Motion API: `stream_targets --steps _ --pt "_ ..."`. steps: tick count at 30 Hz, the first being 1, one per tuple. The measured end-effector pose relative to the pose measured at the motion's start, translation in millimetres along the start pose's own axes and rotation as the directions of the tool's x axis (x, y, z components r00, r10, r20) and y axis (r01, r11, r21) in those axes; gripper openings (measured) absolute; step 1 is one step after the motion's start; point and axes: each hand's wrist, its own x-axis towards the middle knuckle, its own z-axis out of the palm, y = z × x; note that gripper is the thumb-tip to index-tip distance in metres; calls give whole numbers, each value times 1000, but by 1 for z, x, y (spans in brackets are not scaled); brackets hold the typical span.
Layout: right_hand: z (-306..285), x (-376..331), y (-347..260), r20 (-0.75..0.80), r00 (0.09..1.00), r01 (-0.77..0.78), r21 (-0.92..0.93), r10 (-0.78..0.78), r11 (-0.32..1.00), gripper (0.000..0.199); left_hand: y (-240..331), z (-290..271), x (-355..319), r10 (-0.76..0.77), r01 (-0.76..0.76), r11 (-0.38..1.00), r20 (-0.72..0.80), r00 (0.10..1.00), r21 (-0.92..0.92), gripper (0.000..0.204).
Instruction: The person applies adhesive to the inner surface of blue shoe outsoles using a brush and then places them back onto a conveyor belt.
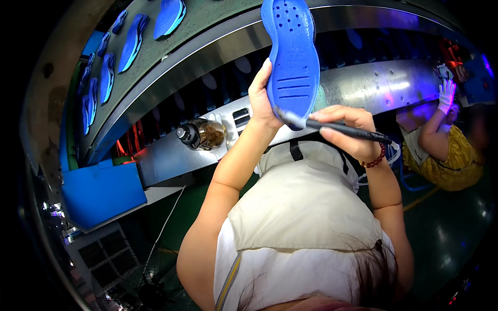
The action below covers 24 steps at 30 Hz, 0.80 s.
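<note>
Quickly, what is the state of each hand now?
Left hand: closed, holding the blue shoe sole.
Right hand: closed, holding a black pen-like tool.

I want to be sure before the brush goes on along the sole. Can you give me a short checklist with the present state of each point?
1. Left hand grips blue sole at its edge: ok.
2. Right hand holds brush: ok.
3. Brush tip touches the sole's lower end: ok.
4. Sole's grooved face turned to the camera: ok.
5. Glue on the tip: cannot tell.
6. Bottle on the metal ledge, apart from both hands: ok.
</note>
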Motion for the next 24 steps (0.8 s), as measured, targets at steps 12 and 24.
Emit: stream_targets --steps 12,24 --pt "-18 16 -5 84 996 28 -135 -17 990 14 16 -3 10 -64 64 998 38 997 10 35" --pt "-35 18 -13 493 868 95 -272 54 958 20 19 0 10 -614 621 763 -96 783 180 36"
